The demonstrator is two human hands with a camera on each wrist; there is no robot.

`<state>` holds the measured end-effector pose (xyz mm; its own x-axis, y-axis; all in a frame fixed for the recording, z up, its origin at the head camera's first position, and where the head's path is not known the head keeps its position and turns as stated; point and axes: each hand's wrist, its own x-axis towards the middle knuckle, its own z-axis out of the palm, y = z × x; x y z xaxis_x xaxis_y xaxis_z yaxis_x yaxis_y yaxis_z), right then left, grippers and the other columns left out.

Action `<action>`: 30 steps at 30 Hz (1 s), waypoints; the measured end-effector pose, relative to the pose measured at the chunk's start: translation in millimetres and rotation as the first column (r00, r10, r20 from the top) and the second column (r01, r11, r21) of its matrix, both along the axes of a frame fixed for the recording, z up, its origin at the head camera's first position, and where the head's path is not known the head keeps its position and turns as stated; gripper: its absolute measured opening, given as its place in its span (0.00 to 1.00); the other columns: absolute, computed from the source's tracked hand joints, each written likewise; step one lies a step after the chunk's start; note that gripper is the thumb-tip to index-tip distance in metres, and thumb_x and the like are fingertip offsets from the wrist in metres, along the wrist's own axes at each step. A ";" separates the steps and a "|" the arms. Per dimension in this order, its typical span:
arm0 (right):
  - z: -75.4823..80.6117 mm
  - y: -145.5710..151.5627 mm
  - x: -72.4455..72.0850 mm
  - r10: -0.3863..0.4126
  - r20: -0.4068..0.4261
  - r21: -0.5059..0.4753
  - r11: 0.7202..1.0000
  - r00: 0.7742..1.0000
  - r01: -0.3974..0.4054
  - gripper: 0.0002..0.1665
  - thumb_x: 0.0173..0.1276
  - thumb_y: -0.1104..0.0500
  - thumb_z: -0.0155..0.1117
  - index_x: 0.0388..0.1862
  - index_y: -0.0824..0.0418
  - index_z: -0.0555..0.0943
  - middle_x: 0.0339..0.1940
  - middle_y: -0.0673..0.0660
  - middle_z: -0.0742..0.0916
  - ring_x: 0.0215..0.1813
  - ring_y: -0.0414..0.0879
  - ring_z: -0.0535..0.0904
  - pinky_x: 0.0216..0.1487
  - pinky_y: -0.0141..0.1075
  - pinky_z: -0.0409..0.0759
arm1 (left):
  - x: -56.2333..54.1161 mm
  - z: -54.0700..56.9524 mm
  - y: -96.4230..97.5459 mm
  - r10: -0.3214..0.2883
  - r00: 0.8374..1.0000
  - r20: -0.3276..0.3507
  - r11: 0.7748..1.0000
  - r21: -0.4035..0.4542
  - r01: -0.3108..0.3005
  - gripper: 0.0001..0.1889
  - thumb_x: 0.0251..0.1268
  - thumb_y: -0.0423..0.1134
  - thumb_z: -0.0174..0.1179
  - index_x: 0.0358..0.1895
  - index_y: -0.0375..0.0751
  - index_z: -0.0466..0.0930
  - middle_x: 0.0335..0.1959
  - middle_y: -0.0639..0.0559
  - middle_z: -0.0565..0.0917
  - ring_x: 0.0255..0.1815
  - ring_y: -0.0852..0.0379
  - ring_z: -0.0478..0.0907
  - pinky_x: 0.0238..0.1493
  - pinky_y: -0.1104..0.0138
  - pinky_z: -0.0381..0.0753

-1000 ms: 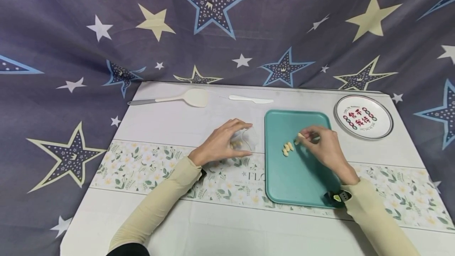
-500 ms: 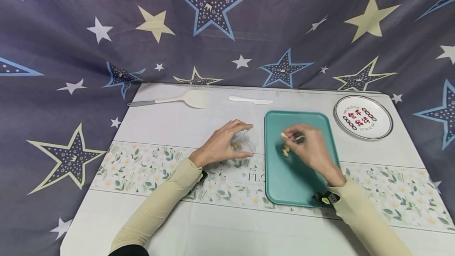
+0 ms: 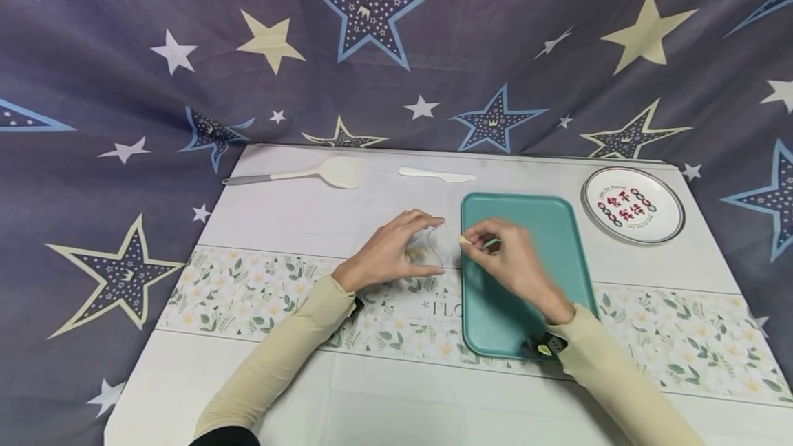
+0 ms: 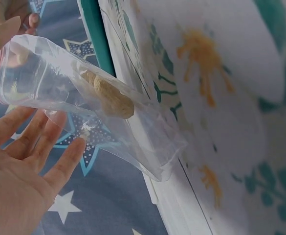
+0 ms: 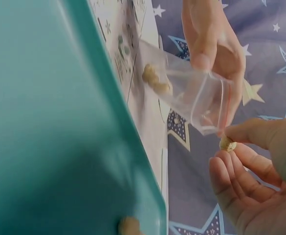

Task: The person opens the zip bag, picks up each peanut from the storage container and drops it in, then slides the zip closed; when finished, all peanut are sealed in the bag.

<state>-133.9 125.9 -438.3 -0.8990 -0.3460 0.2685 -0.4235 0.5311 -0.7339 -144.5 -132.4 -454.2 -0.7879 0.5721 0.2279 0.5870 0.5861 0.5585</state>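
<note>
My left hand [image 3: 387, 251] holds a clear zip bag [image 4: 45, 81] by its mouth, thumb on one side and fingers on the other, left of the teal tray [image 3: 486, 319]. Inside the bag lie unshelled peanuts [image 4: 112, 98]. Between thumb and fingertips my right hand [image 3: 511, 260] pinches a single peanut [image 5: 227, 144], close beside the bag's mouth, over the tray's left edge. One blurred peanut [image 5: 129, 226] shows on the tray in the right wrist view; in the head view the right hand hides that part of the tray.
A white plate with red lettering [image 3: 633, 205] stands right of the tray. Along the table's back lie a spatula [image 3: 339, 172] with a grey handle and a white plastic knife [image 3: 436, 174]. A star-patterned cloth [image 3: 396, 88] hangs behind the table.
My right hand has moved left across the tray with the peanut, from above the tray's middle to the bag's mouth. My left hand and the bag have stayed nearly still.
</note>
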 end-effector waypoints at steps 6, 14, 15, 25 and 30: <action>-1.3 -11.3 1.0 0.041 0.018 -0.013 0.999 0.999 -0.041 0.06 0.68 0.59 0.76 0.42 0.59 0.88 0.35 0.53 0.91 0.36 0.42 0.86 0.38 0.37 0.90 | 0.3 -0.5 0.4 -0.002 1.000 -0.003 1.000 -0.004 0.002 0.44 0.55 0.61 0.78 0.74 0.49 0.73 0.65 0.56 0.78 0.67 0.56 0.76 0.69 0.56 0.81; -5.5 -20.5 1.4 0.096 0.029 -0.018 0.995 0.995 -0.096 0.05 0.69 0.59 0.75 0.41 0.59 0.89 0.34 0.53 0.91 0.35 0.42 0.87 0.37 0.34 0.90 | 0.5 -1.4 1.8 -0.003 1.000 -0.006 1.000 -0.007 0.003 0.44 0.54 0.60 0.78 0.74 0.52 0.73 0.65 0.57 0.78 0.67 0.57 0.76 0.68 0.57 0.82; -6.0 -21.1 1.5 0.102 0.030 -0.017 0.995 0.994 -0.101 0.05 0.69 0.59 0.75 0.41 0.58 0.89 0.34 0.53 0.91 0.35 0.42 0.87 0.37 0.34 0.90 | 0.4 -1.4 1.9 -0.002 1.000 -0.007 1.000 -0.007 0.002 0.44 0.54 0.60 0.78 0.75 0.52 0.73 0.65 0.57 0.78 0.67 0.57 0.76 0.69 0.56 0.82; -7.6 -19.4 3.6 0.117 0.034 -0.033 0.993 0.993 -0.116 0.06 0.70 0.60 0.74 0.43 0.59 0.90 0.36 0.53 0.92 0.37 0.43 0.88 0.39 0.36 0.90 | 0.2 -0.8 1.9 -0.008 1.000 -0.016 1.000 0.001 0.008 0.44 0.54 0.60 0.78 0.74 0.51 0.73 0.64 0.57 0.79 0.65 0.56 0.77 0.67 0.57 0.82; -8.5 -11.7 2.9 0.096 0.024 -0.044 0.995 0.995 -0.095 0.05 0.69 0.61 0.74 0.43 0.60 0.90 0.38 0.54 0.92 0.37 0.45 0.88 0.39 0.39 0.91 | -0.6 -0.4 1.5 -0.001 1.000 -0.010 1.000 -0.002 0.001 0.44 0.54 0.60 0.78 0.74 0.49 0.73 0.64 0.57 0.78 0.64 0.57 0.77 0.67 0.58 0.82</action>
